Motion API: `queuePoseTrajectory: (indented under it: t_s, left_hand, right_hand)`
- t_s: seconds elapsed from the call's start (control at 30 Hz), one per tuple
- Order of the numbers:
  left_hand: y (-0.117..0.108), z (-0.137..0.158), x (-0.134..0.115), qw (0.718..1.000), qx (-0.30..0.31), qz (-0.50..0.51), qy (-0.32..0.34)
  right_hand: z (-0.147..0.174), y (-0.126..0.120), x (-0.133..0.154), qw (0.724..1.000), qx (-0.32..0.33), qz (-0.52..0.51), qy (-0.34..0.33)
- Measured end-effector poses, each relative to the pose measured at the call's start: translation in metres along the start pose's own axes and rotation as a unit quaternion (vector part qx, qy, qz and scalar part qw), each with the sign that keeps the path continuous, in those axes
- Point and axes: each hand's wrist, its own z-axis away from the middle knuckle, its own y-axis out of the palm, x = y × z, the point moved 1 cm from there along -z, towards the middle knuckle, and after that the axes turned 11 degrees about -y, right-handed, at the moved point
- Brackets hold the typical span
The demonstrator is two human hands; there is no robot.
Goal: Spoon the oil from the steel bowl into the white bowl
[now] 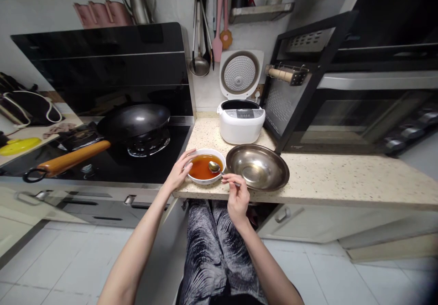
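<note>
A white bowl (206, 181) of clear reddish-brown liquid (200, 167) stands at the counter's front edge. My left hand (178, 170) steadies it by the left side, with fingers along the rim and thumb nearer me. Between the fingers of my right hand (238, 195) is the handle of a metal spoon (214, 166). Its bowl end is over or just in the liquid; I cannot tell how deep. Close on the right, a wide metal basin (257, 168) shows a bare, shiny inside.
Behind the bowls is a white rice cooker (242, 124) with its lid up. A black wok (135, 120) sits on the stove at left, its wooden handle (73, 158) pointing towards me. An oven (359, 118) stands at right. Utensils (200, 65) hang on the wall.
</note>
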Motion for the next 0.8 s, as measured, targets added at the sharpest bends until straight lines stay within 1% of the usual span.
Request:
queuePoseTrajectory:
  t_s: [0.1,0.2,0.43,0.67,0.8]
  left_hand:
    - [0.001,0.001,0.001,1.000,0.006,-0.016,0.002]
    - [0.002,0.002,0.002,1.000,-0.002,-0.027,0.001]
    - [0.001,0.002,-0.002,0.998,-0.056,-0.020,-0.003]
    - [0.000,0.001,-0.002,0.998,-0.052,0.008,-0.021]
    - [0.000,0.001,-0.002,0.999,-0.050,0.007,-0.009]
  right_hand:
    - [-0.002,-0.001,0.002,1.000,-0.006,-0.002,0.002]
    - [-0.004,-0.003,0.003,1.000,-0.014,-0.005,0.003]
    - [-0.009,-0.008,0.004,1.000,-0.016,-0.010,-0.002]
    - [-0.012,-0.009,0.005,1.000,-0.022,-0.006,0.004]
    - [-0.016,-0.010,0.005,0.999,-0.034,-0.006,-0.002]
